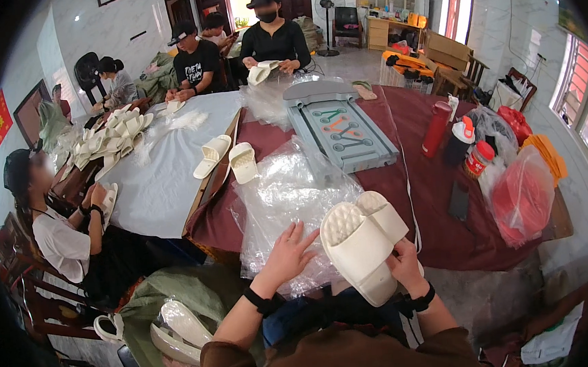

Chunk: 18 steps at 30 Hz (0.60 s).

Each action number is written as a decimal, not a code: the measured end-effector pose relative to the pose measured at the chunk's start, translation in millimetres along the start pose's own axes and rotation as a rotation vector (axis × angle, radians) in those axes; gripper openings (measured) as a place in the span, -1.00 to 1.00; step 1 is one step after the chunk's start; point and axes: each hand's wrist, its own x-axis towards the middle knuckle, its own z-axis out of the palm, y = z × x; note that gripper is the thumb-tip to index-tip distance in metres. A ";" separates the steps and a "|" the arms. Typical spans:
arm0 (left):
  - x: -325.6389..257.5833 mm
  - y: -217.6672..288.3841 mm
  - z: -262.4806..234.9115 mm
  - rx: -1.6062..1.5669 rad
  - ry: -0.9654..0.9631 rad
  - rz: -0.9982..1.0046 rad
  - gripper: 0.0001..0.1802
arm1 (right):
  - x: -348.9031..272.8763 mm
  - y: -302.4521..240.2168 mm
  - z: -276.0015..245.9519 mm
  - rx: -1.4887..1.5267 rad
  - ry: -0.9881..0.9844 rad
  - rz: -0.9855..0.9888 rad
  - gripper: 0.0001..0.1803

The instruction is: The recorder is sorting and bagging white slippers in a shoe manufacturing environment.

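Note:
My right hand (pixel 406 265) is closed on a pair of cream slide slippers (pixel 359 255), held together and tilted above the table's front edge. A bumpy footbed and the wide straps show, while my fingers behind the slippers are partly hidden. To their left, my left hand (pixel 286 253) is open, fingers spread, over a pile of clear plastic bags (pixel 284 187). Nothing sits in that hand, and I cannot tell whether its fingertips touch the plastic. Beyond the bags lie two more cream slippers, one on a wooden edge (pixel 212 156) and one on the dark red cloth (pixel 243 162).
A grey plastic board (pixel 343 129) stands past the bags. A red flask (pixel 436 129), bottles and a red plastic bag (pixel 523 198) crowd the right. Slippers are heaped (pixel 110 138) at the far left. A green sack (pixel 209 288) holds slippers beside me. Several people work around the tables.

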 end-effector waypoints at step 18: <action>28.1 8.0 -2.9 0.038 -0.094 -0.166 -0.38 | -22.6 -26.4 -28.2 -0.189 -0.337 0.008 -0.64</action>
